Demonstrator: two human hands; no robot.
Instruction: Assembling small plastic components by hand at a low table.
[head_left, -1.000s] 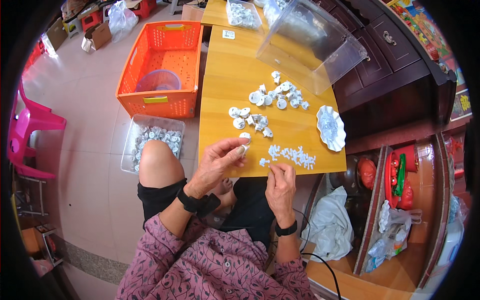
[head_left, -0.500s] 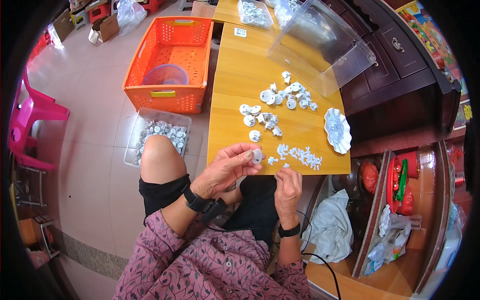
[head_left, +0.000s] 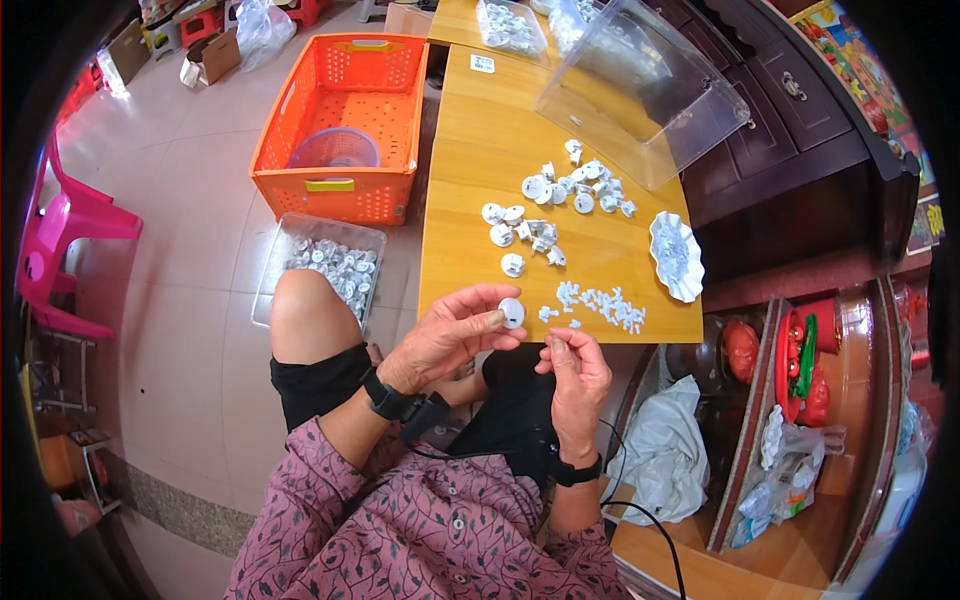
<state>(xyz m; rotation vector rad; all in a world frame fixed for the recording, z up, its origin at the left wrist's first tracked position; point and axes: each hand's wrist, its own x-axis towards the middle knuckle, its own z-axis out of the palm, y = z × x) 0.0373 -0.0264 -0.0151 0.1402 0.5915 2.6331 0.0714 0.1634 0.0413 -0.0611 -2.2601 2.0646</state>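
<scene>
My left hand (head_left: pixel 455 330) pinches a white round plastic part (head_left: pixel 511 313) between thumb and fingers, over the table's near edge. Its flat disc face with a small dark slot is turned up. Just to the right, my right hand (head_left: pixel 577 375) has thumb and forefinger pressed together; whatever they hold is too small to make out. The two hands are slightly apart. Beyond the fingers lie small white plastic pieces (head_left: pixel 610 308), with a couple of strays nearer the hands. Farther up the table are two loose groups of white round parts (head_left: pixel 525 238).
On the wooden table (head_left: pixel 470 130) stand a clear plastic bin (head_left: pixel 640 110) and a white scalloped dish (head_left: pixel 688 285) of clear pieces. Left of it, an orange crate (head_left: pixel 335 195) and a clear tub of round parts (head_left: pixel 345 270) sit on the floor. A dark cabinet (head_left: pixel 770 150) borders the right.
My right hand has turned so its thumb shows and has come up slightly, closer to the left. The round part has tilted, showing more of its disc face.
</scene>
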